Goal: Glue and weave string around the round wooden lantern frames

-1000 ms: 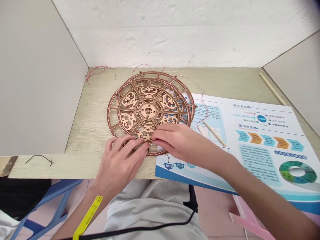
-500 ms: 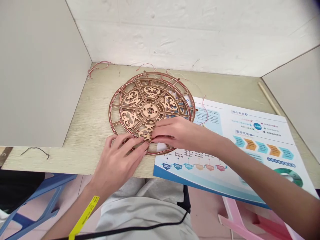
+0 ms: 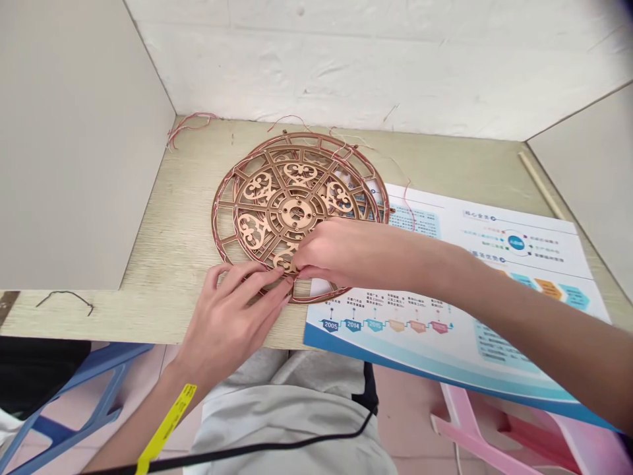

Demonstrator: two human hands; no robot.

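A bronze-coloured openwork wheel (image 3: 299, 173) with scroll ornaments lies on top of a second similar wheel (image 3: 316, 140), which shows behind it at the far side. Thin red and white wires (image 3: 222, 185) run around the upper wheel's ring. At the wheel's near left rim, my left hand (image 3: 237, 307) is closed on the edge, its fingers bent over it. My right hand (image 3: 336, 251) reaches across from the right, its fingers pinched together by the lowest scroll ornament. What they pinch is hidden. The fingertips of both hands are close together.
Under the wheels' right side lies a printed sheet (image 3: 420, 270) that overhangs the table's front edge. Loose red and white wires (image 3: 190, 120) lie at the back left. A bent black wire (image 3: 66, 293) is at the front left. Panels (image 3: 74, 132) and a white wall (image 3: 336, 59) enclose the table.
My right hand has shifted slightly left, and its wrist has turned so its back faces up more. The left hand stays at the rim. The view has shifted slightly.
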